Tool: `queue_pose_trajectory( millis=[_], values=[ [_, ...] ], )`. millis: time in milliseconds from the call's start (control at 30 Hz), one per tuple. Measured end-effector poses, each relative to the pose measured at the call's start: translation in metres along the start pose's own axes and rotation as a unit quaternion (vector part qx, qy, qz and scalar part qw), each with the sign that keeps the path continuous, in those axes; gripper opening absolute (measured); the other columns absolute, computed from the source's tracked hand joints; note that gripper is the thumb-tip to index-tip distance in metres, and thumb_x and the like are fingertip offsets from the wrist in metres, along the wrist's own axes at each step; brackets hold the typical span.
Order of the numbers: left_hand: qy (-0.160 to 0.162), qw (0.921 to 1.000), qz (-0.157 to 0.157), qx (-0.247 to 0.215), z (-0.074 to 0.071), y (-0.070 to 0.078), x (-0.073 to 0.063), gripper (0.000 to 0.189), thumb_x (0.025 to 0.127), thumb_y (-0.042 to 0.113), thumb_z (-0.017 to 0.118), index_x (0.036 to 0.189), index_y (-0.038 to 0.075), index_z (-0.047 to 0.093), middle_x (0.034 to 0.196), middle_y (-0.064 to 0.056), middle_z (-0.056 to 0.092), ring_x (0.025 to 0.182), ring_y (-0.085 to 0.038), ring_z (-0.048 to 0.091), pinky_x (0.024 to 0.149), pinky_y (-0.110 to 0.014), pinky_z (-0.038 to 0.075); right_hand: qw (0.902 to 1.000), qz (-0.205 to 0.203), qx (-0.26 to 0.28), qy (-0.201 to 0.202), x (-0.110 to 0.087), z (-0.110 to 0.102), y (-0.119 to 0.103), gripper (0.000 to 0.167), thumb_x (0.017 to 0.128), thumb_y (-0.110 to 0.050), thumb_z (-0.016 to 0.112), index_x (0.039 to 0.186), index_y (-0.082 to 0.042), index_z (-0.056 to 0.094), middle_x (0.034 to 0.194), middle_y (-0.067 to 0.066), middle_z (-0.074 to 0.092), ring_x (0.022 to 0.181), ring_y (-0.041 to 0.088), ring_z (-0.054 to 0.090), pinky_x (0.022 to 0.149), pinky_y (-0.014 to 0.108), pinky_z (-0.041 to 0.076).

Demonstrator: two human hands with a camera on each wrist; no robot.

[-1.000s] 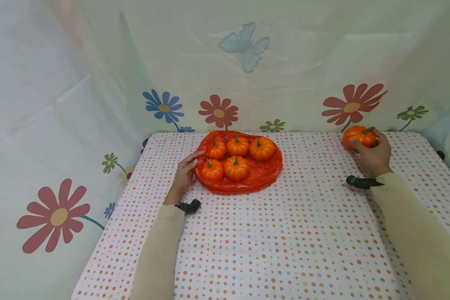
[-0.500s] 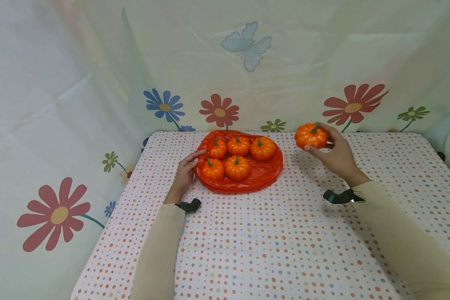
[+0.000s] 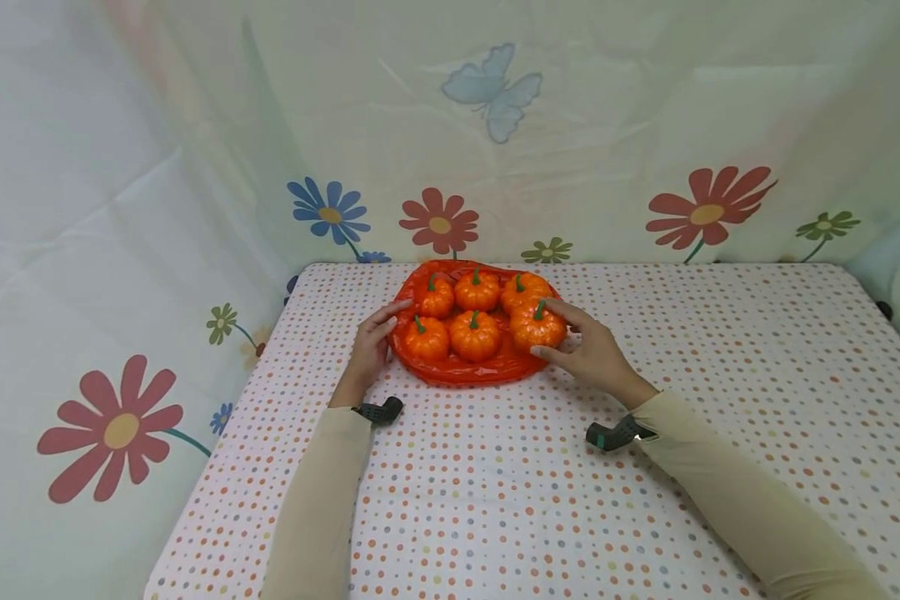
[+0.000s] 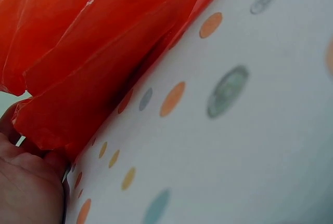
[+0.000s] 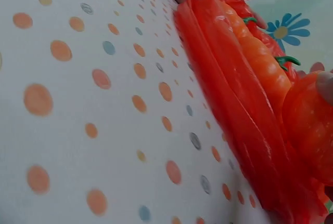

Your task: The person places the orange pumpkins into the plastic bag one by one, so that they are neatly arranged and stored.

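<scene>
A red plastic bag (image 3: 487,375) lies spread open on the table, with several small orange pumpkins (image 3: 474,337) with green stems in it. My left hand (image 3: 367,354) holds the bag's left rim; in the left wrist view the red plastic (image 4: 78,94) meets the fingers and palm (image 4: 31,187). At the bag's right side, my right hand (image 3: 598,358) grips another pumpkin (image 3: 534,332) between thumb and fingers. This pumpkin is over the bag, in front of the back right one. Whether it touches the bag's bottom cannot be told.
The table (image 3: 465,500) has a white cloth with coloured dots. Behind it hangs a pale curtain (image 3: 607,125) printed with flowers and a butterfly. A dark wrist camera (image 3: 611,435) sits on my right wrist, and another camera (image 3: 381,411) on my left.
My right hand has carried the pumpkin leftward from the far right of the table to the right part of the bag. My left hand has stayed at the bag's left rim.
</scene>
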State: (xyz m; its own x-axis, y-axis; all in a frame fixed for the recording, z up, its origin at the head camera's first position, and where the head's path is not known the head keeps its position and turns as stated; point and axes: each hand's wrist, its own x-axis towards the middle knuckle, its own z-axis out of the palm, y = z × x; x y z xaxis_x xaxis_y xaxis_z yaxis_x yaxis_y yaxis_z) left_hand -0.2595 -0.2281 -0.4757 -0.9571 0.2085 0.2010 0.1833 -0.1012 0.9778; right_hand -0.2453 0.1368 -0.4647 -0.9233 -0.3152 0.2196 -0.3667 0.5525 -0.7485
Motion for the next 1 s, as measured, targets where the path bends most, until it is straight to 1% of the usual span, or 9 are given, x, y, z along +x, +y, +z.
queue_pose_trajectory(
  millis=[100, 167, 300, 400, 500, 567, 633, 800, 1000],
  values=[
    [0.002, 1.0, 0.0, 0.006, 0.001, 0.001, 0.0, 0.041, 0.103, 0.007, 0.036, 0.14, -0.011, 0.044, 0.151, -0.017, 0.045, 0.148, -0.024, 0.031, 0.119, -0.035, 0.034, 1.0, 0.008, -0.003, 0.004, 0.0, 0.005, -0.001, 0.077, 0.083, -0.029, 0.079, 0.149, -0.012, 0.043, 0.149, 0.019, 0.048, 0.129, 0.04, 0.046, 0.1, 0.057, 0.043],
    [0.006, 1.0, 0.001, 0.008, 0.001, 0.001, 0.001, 0.041, 0.103, 0.006, 0.036, 0.139, -0.011, 0.045, 0.149, -0.015, 0.047, 0.148, -0.024, 0.031, 0.118, -0.034, 0.034, 0.9999, 0.01, -0.008, 0.005, 0.002, 0.007, -0.002, 0.077, 0.083, -0.03, 0.079, 0.149, -0.013, 0.044, 0.143, 0.019, 0.052, 0.121, 0.037, 0.047, 0.095, 0.051, 0.044],
    [0.005, 1.0, 0.003, 0.004, 0.0, -0.003, 0.002, 0.041, 0.103, 0.006, 0.036, 0.139, -0.012, 0.044, 0.148, -0.014, 0.049, 0.148, -0.024, 0.031, 0.118, -0.032, 0.035, 0.9997, 0.011, -0.02, 0.002, 0.003, 0.01, -0.002, 0.076, 0.083, -0.03, 0.079, 0.147, -0.01, 0.045, 0.13, 0.021, 0.059, 0.091, 0.029, 0.048, 0.07, 0.032, 0.045],
    [0.003, 1.0, 0.001, -0.002, -0.003, -0.013, 0.005, 0.041, 0.104, 0.006, 0.035, 0.14, -0.011, 0.044, 0.15, -0.016, 0.046, 0.148, -0.024, 0.031, 0.117, -0.03, 0.036, 0.9998, -0.001, -0.02, 0.0, 0.004, 0.012, -0.002, 0.075, 0.083, -0.028, 0.079, 0.146, -0.007, 0.046, 0.13, 0.02, 0.061, 0.071, 0.027, 0.05, 0.056, 0.027, 0.044],
    [0.006, 0.9999, 0.001, -0.008, -0.007, -0.023, 0.009, 0.041, 0.104, 0.009, 0.036, 0.14, -0.009, 0.045, 0.152, -0.017, 0.043, 0.149, -0.022, 0.03, 0.115, -0.028, 0.037, 0.9998, -0.017, -0.011, -0.001, 0.004, 0.015, -0.002, 0.074, 0.083, -0.024, 0.079, 0.146, -0.003, 0.045, 0.141, 0.02, 0.055, 0.092, 0.033, 0.065, 0.08, 0.037, 0.057],
    [0.008, 0.9999, 0.004, -0.013, -0.008, -0.025, 0.009, 0.042, 0.104, 0.011, 0.038, 0.14, -0.008, 0.046, 0.151, -0.016, 0.045, 0.148, -0.021, 0.031, 0.115, -0.028, 0.038, 0.9997, -0.019, -0.013, 0.001, 0.004, 0.017, -0.002, 0.075, 0.084, -0.024, 0.079, 0.145, -0.001, 0.044, 0.147, 0.02, 0.049, 0.123, 0.037, 0.057, 0.104, 0.048, 0.048],
    [0.01, 0.9998, 0.008, -0.016, -0.009, -0.027, 0.009, 0.042, 0.103, 0.013, 0.041, 0.139, -0.007, 0.048, 0.149, -0.014, 0.047, 0.147, -0.021, 0.033, 0.115, -0.028, 0.038, 0.9997, -0.016, -0.019, 0.001, 0.004, 0.018, -0.002, 0.075, 0.084, -0.025, 0.079, 0.145, 0.001, 0.043, 0.15, 0.021, 0.045, 0.14, 0.04, 0.04, 0.116, 0.056, 0.032],
    [0.014, 0.9996, 0.016, -0.018, -0.009, -0.028, 0.009, 0.044, 0.1, 0.016, 0.044, 0.138, -0.006, 0.05, 0.145, -0.008, 0.053, 0.144, -0.021, 0.038, 0.113, -0.028, 0.041, 0.9991, -0.009, -0.042, -0.006, 0.004, 0.022, -0.002, 0.074, 0.085, -0.026, 0.078, 0.145, 0.0, 0.043, 0.149, 0.021, 0.045, 0.14, 0.04, 0.039, 0.116, 0.056, 0.031],
    [0.014, 0.9994, 0.017, -0.027, -0.009, -0.028, 0.008, 0.044, 0.1, 0.013, 0.043, 0.138, -0.008, 0.048, 0.144, -0.011, 0.053, 0.142, -0.021, 0.04, 0.111, -0.026, 0.042, 0.9965, 0.016, -0.08, -0.017, 0.004, 0.027, -0.005, 0.073, 0.086, -0.03, 0.076, 0.147, -0.007, 0.043, 0.15, 0.02, 0.042, 0.139, 0.042, 0.038, 0.115, 0.06, 0.03]
  ],
)
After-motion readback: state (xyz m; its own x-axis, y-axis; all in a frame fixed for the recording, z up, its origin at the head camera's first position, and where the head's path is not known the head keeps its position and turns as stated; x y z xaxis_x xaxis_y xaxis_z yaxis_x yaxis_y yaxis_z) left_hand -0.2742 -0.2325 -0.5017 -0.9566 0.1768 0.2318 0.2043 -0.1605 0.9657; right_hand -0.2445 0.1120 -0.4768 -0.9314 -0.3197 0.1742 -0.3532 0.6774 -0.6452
